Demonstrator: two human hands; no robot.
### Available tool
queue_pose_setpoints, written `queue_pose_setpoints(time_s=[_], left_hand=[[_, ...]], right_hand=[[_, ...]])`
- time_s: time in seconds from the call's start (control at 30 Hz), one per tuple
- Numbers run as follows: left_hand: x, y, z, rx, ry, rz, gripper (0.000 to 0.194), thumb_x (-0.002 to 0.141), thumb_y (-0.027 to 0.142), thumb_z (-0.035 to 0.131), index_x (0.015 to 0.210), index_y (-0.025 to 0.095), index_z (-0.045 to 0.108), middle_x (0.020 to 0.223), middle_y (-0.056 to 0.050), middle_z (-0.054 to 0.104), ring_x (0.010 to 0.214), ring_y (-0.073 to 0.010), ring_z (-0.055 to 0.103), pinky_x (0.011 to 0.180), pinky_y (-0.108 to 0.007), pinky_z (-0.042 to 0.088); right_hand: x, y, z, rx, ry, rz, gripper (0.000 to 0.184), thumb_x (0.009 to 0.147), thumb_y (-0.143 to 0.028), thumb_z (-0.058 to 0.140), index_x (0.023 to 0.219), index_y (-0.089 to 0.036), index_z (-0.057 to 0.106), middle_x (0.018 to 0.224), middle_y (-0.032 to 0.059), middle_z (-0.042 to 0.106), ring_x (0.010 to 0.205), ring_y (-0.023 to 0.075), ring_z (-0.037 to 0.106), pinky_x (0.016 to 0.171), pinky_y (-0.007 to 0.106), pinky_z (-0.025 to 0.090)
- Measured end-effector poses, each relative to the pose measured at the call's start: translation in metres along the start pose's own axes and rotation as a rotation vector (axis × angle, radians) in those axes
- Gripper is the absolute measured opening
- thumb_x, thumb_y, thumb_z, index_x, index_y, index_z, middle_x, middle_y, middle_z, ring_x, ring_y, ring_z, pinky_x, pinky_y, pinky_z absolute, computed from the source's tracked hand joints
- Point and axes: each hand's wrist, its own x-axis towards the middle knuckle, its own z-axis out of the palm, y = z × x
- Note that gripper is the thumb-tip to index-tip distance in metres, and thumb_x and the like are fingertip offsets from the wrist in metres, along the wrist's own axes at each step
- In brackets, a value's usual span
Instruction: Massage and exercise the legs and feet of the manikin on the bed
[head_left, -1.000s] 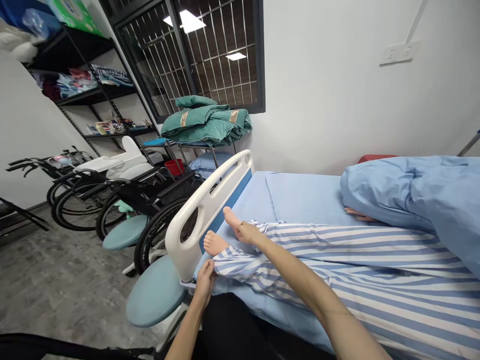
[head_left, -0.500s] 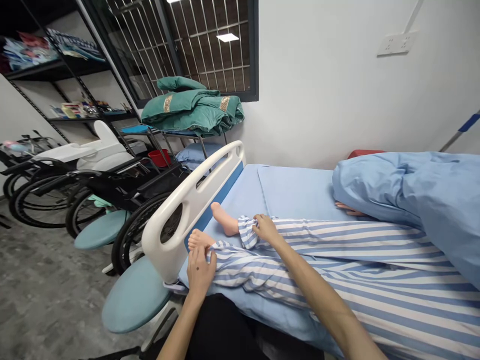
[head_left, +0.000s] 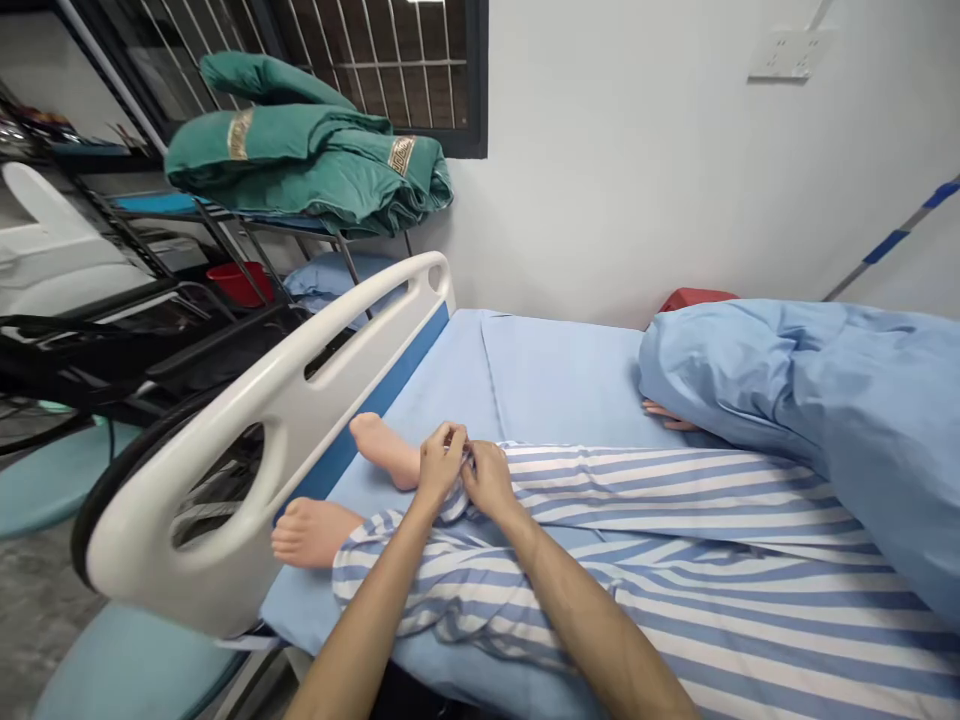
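Meeting side by side over the far leg of the striped trousers (head_left: pixel 652 490), the left hand (head_left: pixel 442 460) and right hand (head_left: pixel 489 478) touch the cloth, fingers bent; whether they pinch it, I cannot tell. The trousers lie lengthwise on the bed (head_left: pixel 570 370), toward its near edge. Two bare feet (head_left: pixel 319 532) show near the footboard (head_left: pixel 300 420).
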Motion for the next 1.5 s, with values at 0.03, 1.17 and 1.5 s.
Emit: queue_pose_setpoints(time_s=[0.03,1.17,1.5], left_hand=[[0.005,-0.008,0.006,0.130,-0.002,0.002,0.026,0.088,0.033,0.042,0.069,0.020,0.054,0.068,-0.001,0.060,0.070,-0.0138,0.057,0.069,-0.024,0.043],[0.012,0.001,0.014,0.364,0.120,0.086,0.035,0.088,0.025,0.042,0.054,0.021,0.034,0.051,0.002,0.042,0.054,-0.0116,0.039,0.060,-0.027,0.028],[0.008,-0.031,0.044,0.442,0.111,-0.035,0.034,0.091,0.025,0.043,0.059,0.019,0.053,0.055,-0.002,0.053,0.053,-0.0135,0.042,0.058,-0.028,0.022]], right_hand=[[0.001,0.001,0.002,0.021,0.027,0.023,0.026,0.082,-0.011,0.044,0.102,-0.016,0.060,0.101,0.0085,0.066,0.098,0.0217,0.057,0.090,0.035,0.040],[0.037,0.005,0.004,0.031,0.069,0.217,0.030,0.096,-0.031,0.037,0.070,-0.021,0.050,0.062,-0.0007,0.057,0.058,0.0132,0.047,0.057,0.026,0.024],[0.036,0.010,0.009,0.229,0.223,0.262,0.032,0.091,-0.036,0.035,0.062,-0.023,0.040,0.053,-0.0040,0.045,0.053,0.0123,0.040,0.054,0.024,0.028]])
